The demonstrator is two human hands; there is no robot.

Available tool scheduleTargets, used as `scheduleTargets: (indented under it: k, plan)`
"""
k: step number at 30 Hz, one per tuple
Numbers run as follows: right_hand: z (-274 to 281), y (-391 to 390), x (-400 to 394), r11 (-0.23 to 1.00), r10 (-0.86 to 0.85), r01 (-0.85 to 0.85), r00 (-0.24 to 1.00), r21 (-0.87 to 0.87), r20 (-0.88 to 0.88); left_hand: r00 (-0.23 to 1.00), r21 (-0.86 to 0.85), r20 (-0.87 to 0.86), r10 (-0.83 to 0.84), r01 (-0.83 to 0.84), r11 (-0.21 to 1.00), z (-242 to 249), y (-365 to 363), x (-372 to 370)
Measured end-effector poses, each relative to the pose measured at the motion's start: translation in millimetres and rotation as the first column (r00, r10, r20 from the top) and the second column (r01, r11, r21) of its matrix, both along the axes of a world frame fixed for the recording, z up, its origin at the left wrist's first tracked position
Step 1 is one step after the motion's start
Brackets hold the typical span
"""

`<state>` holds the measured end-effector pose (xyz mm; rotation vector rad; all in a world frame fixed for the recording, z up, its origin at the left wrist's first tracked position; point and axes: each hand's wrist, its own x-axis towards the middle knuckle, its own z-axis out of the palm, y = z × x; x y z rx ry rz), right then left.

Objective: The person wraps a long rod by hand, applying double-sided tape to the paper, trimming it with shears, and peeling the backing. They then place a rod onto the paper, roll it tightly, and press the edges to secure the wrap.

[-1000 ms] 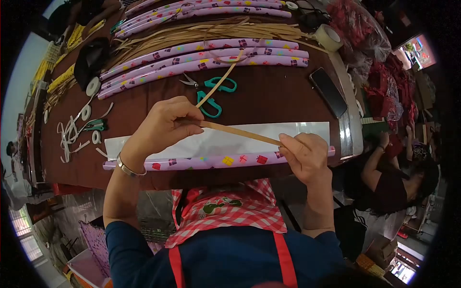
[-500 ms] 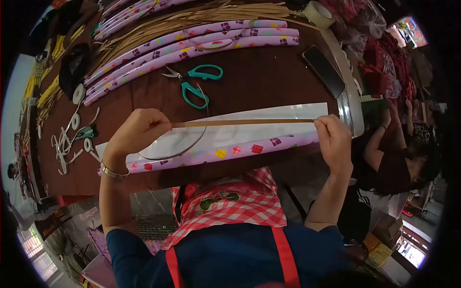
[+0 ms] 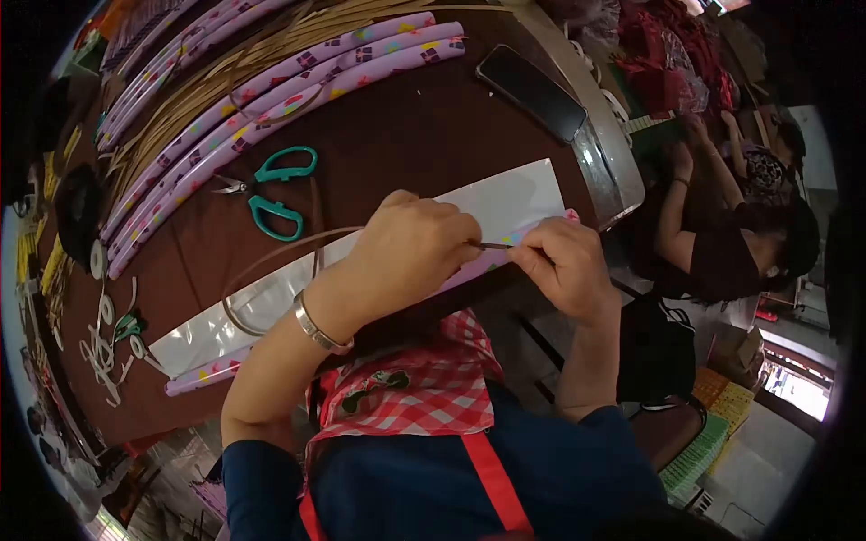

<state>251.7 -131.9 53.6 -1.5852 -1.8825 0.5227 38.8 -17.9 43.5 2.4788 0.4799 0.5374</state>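
A thin brown strip [image 3: 493, 245] is stretched over a short gap between my two hands. My left hand [image 3: 410, 243] is closed on it, and the strip's long tail curls away to the left in a loop. Opposite, my right hand [image 3: 566, 263] pinches the strip near its end, thumb and fingers pressed together. Beneath both hands lies a white sheet [image 3: 505, 197], shiny in places, with a purple gift-patterned roll [image 3: 209, 371] along its near edge. Beyond the left hand rest teal-handled scissors [image 3: 271, 191], blades apart.
Several purple patterned rolls [image 3: 298, 101] and a bundle of tan strips [image 3: 167, 126] lie at the far side. A black phone [image 3: 532, 92] sits near the table's right edge. White tape rolls and scraps [image 3: 106, 347] are at left. Another person [image 3: 722, 239] works at right.
Both hands have come close together, the left moving right along the strip, so the stretch between them is much shorter. The view has turned, and the tape roll at the back is out of sight.
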Motion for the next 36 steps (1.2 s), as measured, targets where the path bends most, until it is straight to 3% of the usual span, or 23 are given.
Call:
scheduleTargets:
  k: [2,4,6,11,15,18,21,27,30,36]
  plan:
    - [-4,-6,18,0.996,-0.091,0.091,0.996,-0.006,0.001,0.999,-0.239,-0.018,-0.04,0.034,0.97,-8,8,-4]
    - [-17,-8,36,0.993,-0.114,0.115,0.993,0.022,-0.041,1.0,-0.253,0.023,0.01,-0.004,0.968,-10,8,-9]
    - [-22,-8,49,0.98,-0.194,0.196,0.979,0.021,-0.058,0.991,-0.359,-0.08,0.111,-0.133,0.924,-3,9,-16]
    - [-21,7,72,0.937,-0.331,0.323,0.943,-0.131,-0.036,0.957,-0.359,-0.15,0.247,-0.285,0.889,-5,4,-21]
    - [-33,24,75,0.938,-0.346,0.339,0.93,-0.08,-0.125,0.942,-0.416,-0.092,0.322,-0.33,0.847,-13,-2,-14]
    - [-37,31,78,0.935,-0.353,0.349,0.934,-0.072,-0.052,0.936,-0.346,-0.13,0.327,-0.351,0.87,-17,-1,-11]
    - [-39,37,81,0.914,-0.376,0.367,0.927,-0.171,-0.02,0.927,-0.274,-0.16,0.339,-0.372,0.887,-18,1,-10]
    - [-43,41,81,0.923,-0.382,0.379,0.924,-0.07,-0.032,0.919,-0.159,-0.164,0.359,-0.384,0.91,-19,1,-8]
    - [-44,42,82,0.907,-0.392,0.383,0.92,-0.177,-0.018,0.918,-0.144,-0.169,0.359,-0.384,0.912,-21,2,-9]
    - [-53,43,86,0.935,-0.352,0.351,0.936,-0.054,-0.011,0.903,-0.135,-0.202,0.38,-0.41,0.902,-20,2,-9]
